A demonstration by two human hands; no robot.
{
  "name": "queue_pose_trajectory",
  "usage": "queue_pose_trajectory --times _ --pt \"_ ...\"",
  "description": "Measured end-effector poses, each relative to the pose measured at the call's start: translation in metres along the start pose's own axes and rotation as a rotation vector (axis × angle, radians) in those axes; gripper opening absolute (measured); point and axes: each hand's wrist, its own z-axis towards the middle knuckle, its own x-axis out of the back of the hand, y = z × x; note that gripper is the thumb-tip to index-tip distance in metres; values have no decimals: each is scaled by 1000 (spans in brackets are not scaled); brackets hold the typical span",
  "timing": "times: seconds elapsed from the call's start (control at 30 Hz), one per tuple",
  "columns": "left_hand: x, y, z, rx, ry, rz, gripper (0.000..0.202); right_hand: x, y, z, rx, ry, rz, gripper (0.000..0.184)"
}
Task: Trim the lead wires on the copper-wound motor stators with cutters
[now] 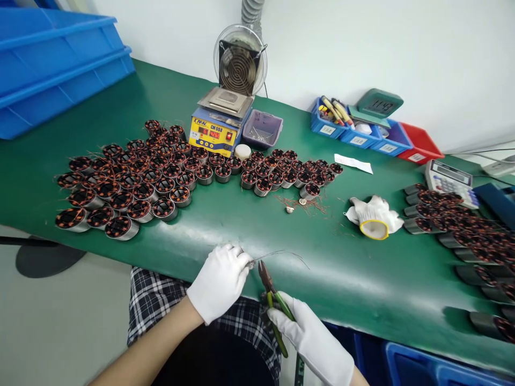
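My left hand (pixel 219 280), in a white glove, is closed at the near edge of the green table (pixel 241 225); it pinches a small part with thin wires (pixel 281 253) arching out to the right. My right hand (pixel 311 335), also gloved, grips green-handled cutting pliers (pixel 270 292) whose jaws point up toward the wires beside my left fingers. Both hands hover over my lap, just below the table's edge.
Several copper-wound stator coils (pixel 132 182) crowd the left and middle of the table, more lie at the right (pixel 462 220). A yellow solder pot (pixel 215 128) with a fan (pixel 240 61), a purple tray (pixel 262 128), a spare glove (pixel 374 217), blue bins (pixel 354 131), a calculator (pixel 450 179).
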Motion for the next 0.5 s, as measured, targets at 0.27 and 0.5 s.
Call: queue_pose_trajectory --times 0.27,0.5 --pt "-2 0 0 -20 31 27 20 -5 2 15 54 -12 -15 25" --pt "-1 -1 -1 -50 46 32 19 -4 9 23 9 23 270 27"
